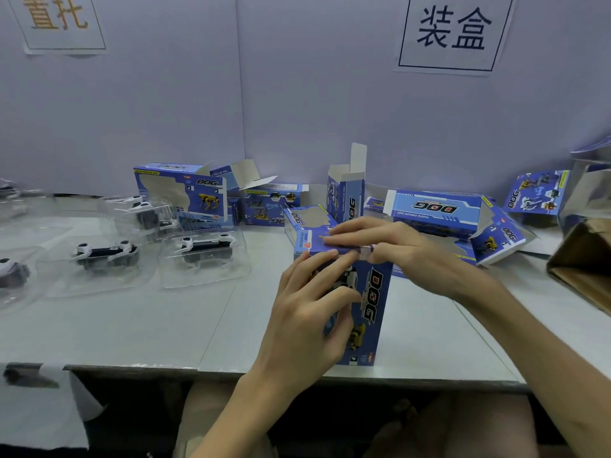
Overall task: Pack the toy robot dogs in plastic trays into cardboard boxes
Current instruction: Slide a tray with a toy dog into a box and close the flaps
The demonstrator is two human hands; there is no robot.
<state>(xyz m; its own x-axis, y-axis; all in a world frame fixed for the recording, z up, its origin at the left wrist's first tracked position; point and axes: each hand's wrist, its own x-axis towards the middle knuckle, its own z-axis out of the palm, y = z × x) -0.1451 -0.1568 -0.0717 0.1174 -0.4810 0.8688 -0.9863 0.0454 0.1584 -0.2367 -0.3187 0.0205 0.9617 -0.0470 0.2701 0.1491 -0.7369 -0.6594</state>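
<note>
Item 1, table (132, 332) front edge: upright box (370, 309). Left hand (307, 312) grips its side; right hand (396, 252) presses top flap (317, 239) with straight fingers. Step: closing. Next, probably: tuck flap fully. Far left: trayed dogs (205, 256). Rear: empty boxes (345, 190).

left hand (307, 312) and right hand (406, 256) on upright blue box (373, 309)

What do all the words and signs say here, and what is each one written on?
"装盒": white paper sign, upper right.
"置托", its top cut off by the picture edge: orange-lettered sign, upper left.
"DOG": front box, standing upright.
"DOG": back-left box.
"DOG" and "FUNNY MOVING DOG", upside down: lying box at the right.
Smaller print on the boxes: too small to read.
</note>
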